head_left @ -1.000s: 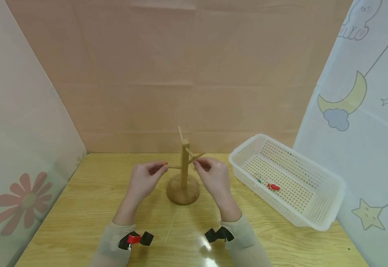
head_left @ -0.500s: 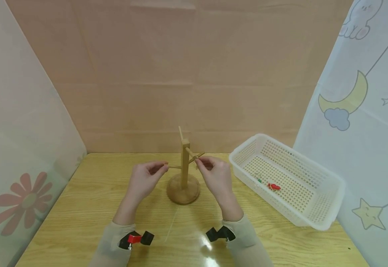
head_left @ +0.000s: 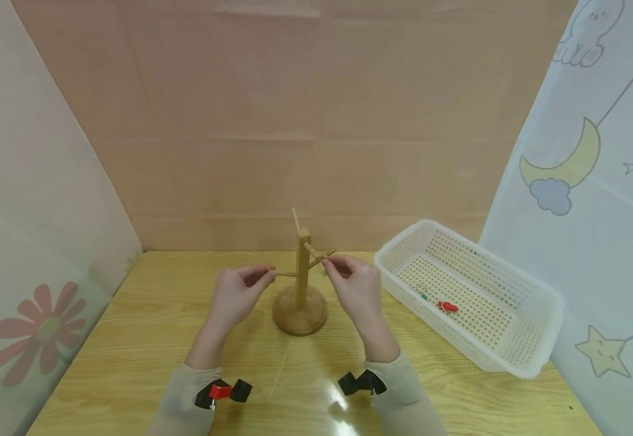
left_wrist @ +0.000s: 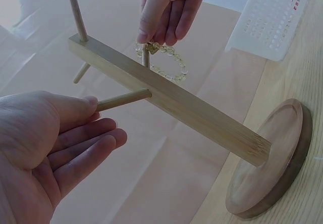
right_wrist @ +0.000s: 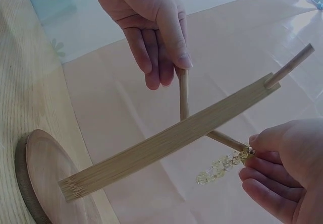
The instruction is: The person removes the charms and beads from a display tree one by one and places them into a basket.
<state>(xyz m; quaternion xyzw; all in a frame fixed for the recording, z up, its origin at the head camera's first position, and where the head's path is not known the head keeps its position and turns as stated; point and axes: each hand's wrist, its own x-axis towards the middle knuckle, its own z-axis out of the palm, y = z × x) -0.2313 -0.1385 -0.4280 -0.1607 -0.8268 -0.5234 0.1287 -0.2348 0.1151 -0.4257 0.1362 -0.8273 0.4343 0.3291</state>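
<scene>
A wooden peg stand [head_left: 302, 278] with a round base stands on the table. My left hand [head_left: 237, 293] pinches the tip of its lower left peg [left_wrist: 121, 101] between thumb and forefinger, other fingers loosely bent. On the other side, my right hand [head_left: 353, 287] pinches a bracelet of clear yellowish beads [right_wrist: 218, 167] at the outer end of the lower right peg [right_wrist: 227, 140]. The bracelet's loop hangs below those fingertips, beside the post. Whether the peg's tip passes through the loop is hidden by the fingers.
A white perforated basket [head_left: 491, 354] stands to the right, with a small red item [head_left: 447, 307] and a green one [head_left: 424, 297] inside. Two more pegs stick out from the top of the post. Cloth walls enclose the table [head_left: 131, 339] on the left, back and right.
My right hand has shifted slightly to the right, outward along the peg, with the bracelet. My left hand has kept its place on the left peg.
</scene>
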